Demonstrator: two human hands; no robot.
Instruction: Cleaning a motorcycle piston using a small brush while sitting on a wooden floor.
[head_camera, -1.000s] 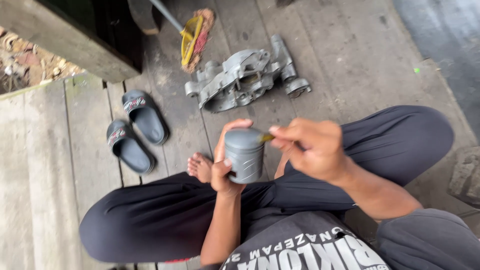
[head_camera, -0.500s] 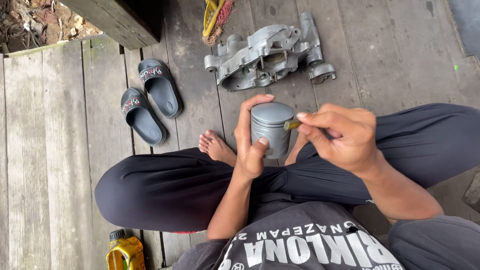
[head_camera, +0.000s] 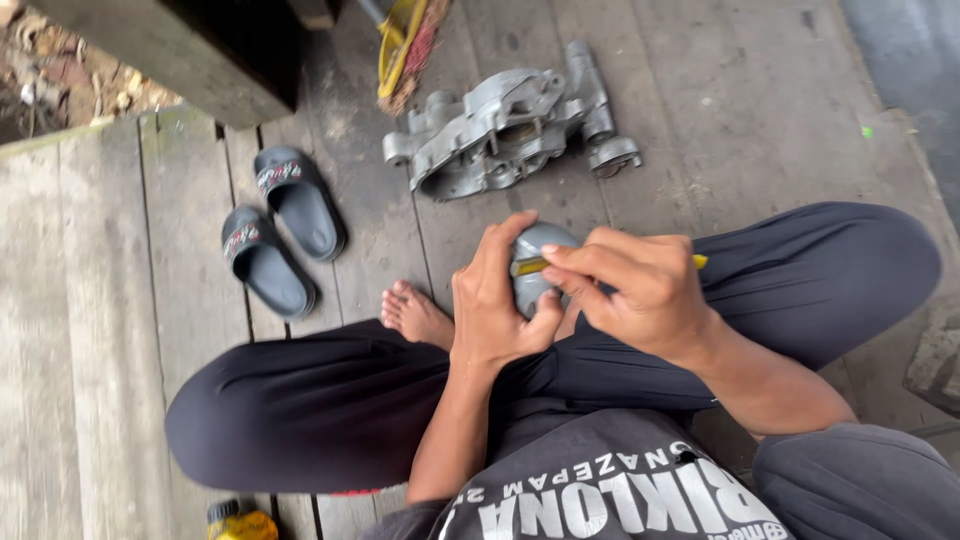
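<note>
While the left hand grips the grey piston, the right hand pinches a yellow-handled tool against it at frame centre; scraping seems underway, needing steady pressure.

Not much packaging here tbh. Only real container: small bottle at bottom edge, left of centre, on wooden planks just below person's dark trouser leg. Yellow body, black cap, partly cut off by frame, so full shape hard to tell. Looks like yellowish label wrap on it, too small to make out.

Closest thing to labels otherwise: red and white printed bands across straps of two dark slippers, lying side by side on planks, left of middle.

No signs, no screens.
</note>
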